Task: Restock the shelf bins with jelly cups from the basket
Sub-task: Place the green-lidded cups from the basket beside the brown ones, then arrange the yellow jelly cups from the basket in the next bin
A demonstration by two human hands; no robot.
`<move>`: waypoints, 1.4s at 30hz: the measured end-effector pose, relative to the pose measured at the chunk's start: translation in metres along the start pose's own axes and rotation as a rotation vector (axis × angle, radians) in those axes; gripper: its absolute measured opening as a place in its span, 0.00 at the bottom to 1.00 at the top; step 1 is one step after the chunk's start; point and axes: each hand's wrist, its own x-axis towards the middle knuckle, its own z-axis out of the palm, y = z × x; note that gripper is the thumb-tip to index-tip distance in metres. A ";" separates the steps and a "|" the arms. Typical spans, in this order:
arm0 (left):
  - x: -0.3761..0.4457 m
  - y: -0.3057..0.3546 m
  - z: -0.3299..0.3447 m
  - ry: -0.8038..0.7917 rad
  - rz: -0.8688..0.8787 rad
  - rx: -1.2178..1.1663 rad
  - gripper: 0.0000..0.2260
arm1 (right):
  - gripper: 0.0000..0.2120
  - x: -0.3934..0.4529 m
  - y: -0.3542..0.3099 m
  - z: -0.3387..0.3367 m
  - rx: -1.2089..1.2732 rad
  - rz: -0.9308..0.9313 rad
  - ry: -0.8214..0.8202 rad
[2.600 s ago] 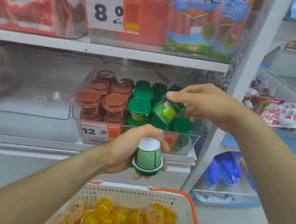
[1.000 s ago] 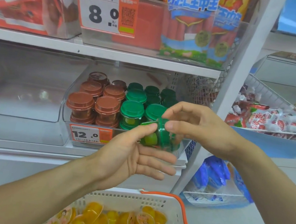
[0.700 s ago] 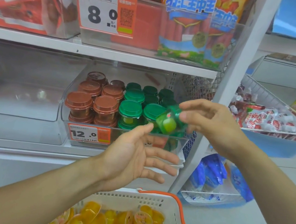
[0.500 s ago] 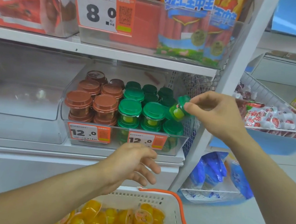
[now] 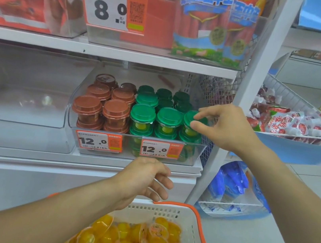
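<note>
A clear shelf bin (image 5: 70,126) holds brown-lidded jelly cups (image 5: 99,108) on its left and green-lidded jelly cups (image 5: 156,114) on its right, stacked two high. My right hand (image 5: 223,126) reaches into the bin's front right corner. Its thumb and forefinger pinch the green jelly cup (image 5: 189,117) standing upright on top of the stack there. My left hand (image 5: 144,179) hangs below the bin with loosely curled fingers and holds nothing. Under it is the white basket (image 5: 198,224) with an orange rim, full of orange jelly cups (image 5: 133,242).
An empty clear bin (image 5: 23,101) sits left of the jelly bin. The shelf above (image 5: 103,50) carries sausage packs and a price tag. A white upright post (image 5: 250,82) stands right of my hand, with a wire basket of wrapped sweets (image 5: 300,129) beyond it.
My right hand took the green cup from my left hand, carried it up and right, and set it upright on the front right stack. My left hand dropped toward the basket.
</note>
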 end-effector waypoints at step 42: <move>-0.029 -0.184 -0.121 0.775 -0.227 0.827 0.12 | 0.17 -0.147 0.000 0.187 -0.249 0.079 -0.688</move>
